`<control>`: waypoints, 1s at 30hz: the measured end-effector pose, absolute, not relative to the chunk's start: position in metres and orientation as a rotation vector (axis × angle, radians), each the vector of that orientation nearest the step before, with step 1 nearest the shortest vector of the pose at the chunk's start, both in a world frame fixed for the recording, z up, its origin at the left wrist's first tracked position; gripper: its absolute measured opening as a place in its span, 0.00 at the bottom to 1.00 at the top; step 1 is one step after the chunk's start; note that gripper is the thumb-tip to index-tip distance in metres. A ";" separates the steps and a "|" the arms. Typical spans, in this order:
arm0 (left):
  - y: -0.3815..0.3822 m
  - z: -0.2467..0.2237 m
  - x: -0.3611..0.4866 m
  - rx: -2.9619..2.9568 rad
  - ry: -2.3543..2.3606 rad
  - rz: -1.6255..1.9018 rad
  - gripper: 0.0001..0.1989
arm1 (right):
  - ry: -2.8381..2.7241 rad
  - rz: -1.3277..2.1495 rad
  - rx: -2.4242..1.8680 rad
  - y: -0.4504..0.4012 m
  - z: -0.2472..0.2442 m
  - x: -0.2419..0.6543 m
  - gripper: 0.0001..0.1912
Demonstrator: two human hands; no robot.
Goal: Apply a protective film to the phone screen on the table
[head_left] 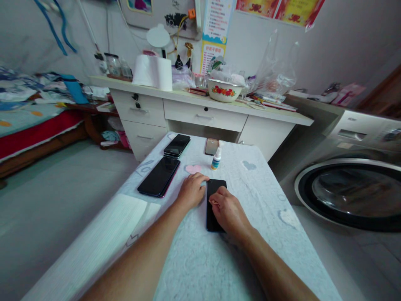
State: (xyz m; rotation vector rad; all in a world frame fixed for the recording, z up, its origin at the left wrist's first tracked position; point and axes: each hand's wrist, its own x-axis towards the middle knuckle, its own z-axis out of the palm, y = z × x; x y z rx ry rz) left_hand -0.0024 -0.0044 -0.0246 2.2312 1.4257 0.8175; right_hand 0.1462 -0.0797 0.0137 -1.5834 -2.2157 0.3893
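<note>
A black phone (214,221) lies face up on the cloth-covered table (257,209). My right hand (228,209) rests over its middle, fingers curled in; a small tan bit shows at the fingertips, too small to name. My left hand (192,190) is at the phone's upper left, its fingertips reaching the corner, nothing seen in it. Just beyond stands a small white spray bottle (216,159) with a blue and yellow label. Another phone (212,146) lies behind it. To the left are a large dark phone stack (159,176) and a smaller stack of phones (177,145).
Behind the table is a white desk (205,113) holding a paper roll (152,72), a floral bowl (224,90) and plastic bags. A washing machine (354,167) stands at the right. A bed (37,121) is at the left.
</note>
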 end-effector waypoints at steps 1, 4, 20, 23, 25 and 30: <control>-0.004 -0.025 -0.002 2.229 1.426 0.819 0.18 | -2.228 0.390 -1.568 -0.081 0.014 0.145 0.11; -0.004 -0.025 -0.002 2.226 1.427 0.833 0.18 | -2.274 0.395 -1.518 -0.083 0.015 0.143 0.10; -0.003 -0.027 -0.001 2.233 1.417 0.849 0.18 | -2.273 0.417 -1.556 -0.080 0.020 0.151 0.12; -0.003 -0.026 -0.002 2.243 1.406 0.833 0.18 | -2.227 0.402 -1.606 -0.075 0.019 0.158 0.12; -0.003 -0.026 -0.002 2.250 1.400 0.832 0.18 | -2.195 0.395 -1.631 -0.071 0.017 0.163 0.12; -0.002 -0.027 -0.003 2.257 1.397 0.833 0.18 | -2.123 0.341 -1.666 -0.064 0.013 0.174 0.11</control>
